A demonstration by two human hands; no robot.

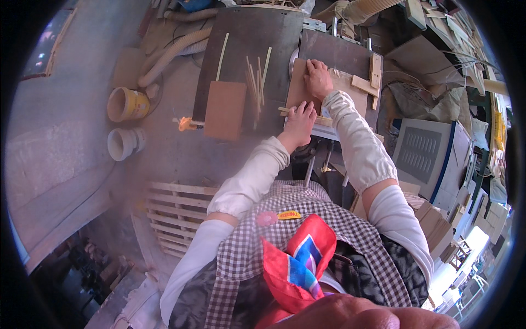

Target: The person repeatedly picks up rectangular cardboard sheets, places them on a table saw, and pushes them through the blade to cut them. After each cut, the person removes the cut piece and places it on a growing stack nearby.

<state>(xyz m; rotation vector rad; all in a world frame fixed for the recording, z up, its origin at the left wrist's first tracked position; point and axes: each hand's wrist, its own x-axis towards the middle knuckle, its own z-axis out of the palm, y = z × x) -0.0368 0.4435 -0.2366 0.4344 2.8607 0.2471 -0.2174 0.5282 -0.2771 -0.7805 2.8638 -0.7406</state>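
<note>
A brown wooden board (296, 88) lies on the sliding table of a table saw, its left edge close to the round saw blade (294, 61). My right hand (319, 79) presses flat on the board's far part. Nearer to me, my left hand (302, 122) rests its fingers at the board's near edge, over a wooden strip (323, 121). A wooden fence piece (365, 87) stands right of my right hand. Left of the blade, another brown board (224, 110) overhangs the dark machine table (254, 31), beside several thin wooden strips (253, 84).
A yellow bucket (137, 105) and a white bucket (133, 142) stand on the floor at left. Ribbed dust hoses (176, 53) run behind them. A slatted wooden pallet (178, 209) lies lower left. At right stand a vented metal cabinet (419, 154) and stacked boards (431, 224).
</note>
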